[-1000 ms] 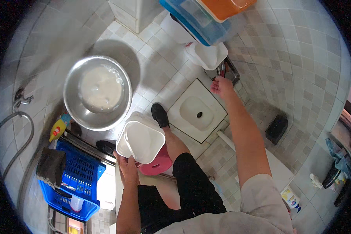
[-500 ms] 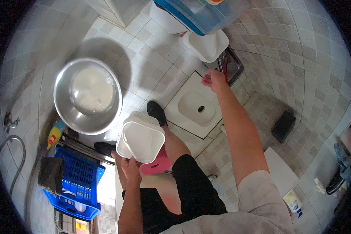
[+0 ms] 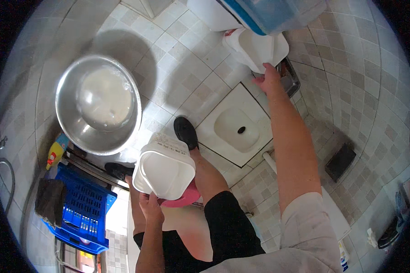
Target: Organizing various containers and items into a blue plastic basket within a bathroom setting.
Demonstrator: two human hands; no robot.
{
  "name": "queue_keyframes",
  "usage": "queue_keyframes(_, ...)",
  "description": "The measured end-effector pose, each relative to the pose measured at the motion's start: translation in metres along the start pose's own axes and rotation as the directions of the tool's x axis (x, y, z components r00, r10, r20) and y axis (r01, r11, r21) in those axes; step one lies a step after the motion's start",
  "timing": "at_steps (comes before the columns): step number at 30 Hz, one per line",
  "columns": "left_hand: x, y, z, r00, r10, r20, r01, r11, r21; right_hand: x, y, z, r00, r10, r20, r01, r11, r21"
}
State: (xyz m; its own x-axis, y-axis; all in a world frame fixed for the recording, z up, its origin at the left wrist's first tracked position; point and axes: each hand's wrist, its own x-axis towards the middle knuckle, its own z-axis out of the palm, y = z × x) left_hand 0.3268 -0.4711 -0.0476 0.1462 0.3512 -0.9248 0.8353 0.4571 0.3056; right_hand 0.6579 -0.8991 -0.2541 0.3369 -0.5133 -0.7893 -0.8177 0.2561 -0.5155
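The left hand (image 3: 151, 208) grips a white tub (image 3: 166, 175); the half-curled right hand (image 3: 269, 79), hold unclear, meets a second tub (image 3: 257, 45) just ahead.

This is a bathroom: a squat toilet (image 3: 236, 126) is set into the tiled floor (image 3: 200, 48) near the middle, tiled wall (image 3: 346, 86) rises at right, and a tap (image 3: 1, 143) and hose (image 3: 12, 176) are at far left.

From the tub (image 3: 166, 175) in the left grip (image 3: 151, 208), the basin (image 3: 73, 123) of liquid (image 3: 105, 98) lies at half past ten, the crate (image 3: 84, 200) at eight, the toilet (image 3: 232, 120) at two, the second tub (image 3: 255, 48) at one, the right grip (image 3: 268, 77) at its edge; the stool (image 3: 184, 199), partly behind, at five.
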Motion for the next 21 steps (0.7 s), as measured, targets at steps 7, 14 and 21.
queue_keyframes(7,0.008,-0.024,-0.012,0.974,0.223,0.041,-0.226,0.966,0.128,0.017,-0.013,0.006,0.602,-0.799,0.003,0.329,0.244,-0.912)
queue_keyframes(14,0.007,-0.024,-0.005,1.0,-0.001,-0.024,0.001,1.0,-0.014,0.043,-0.013,0.0,0.904,-0.4,0.15,0.387,0.619,-0.683)
queue_keyframes(21,0.011,-0.023,0.004,0.999,-0.004,-0.045,0.002,0.999,-0.051,0.041,-0.009,-0.006,0.908,-0.39,0.155,0.398,0.681,-0.615)
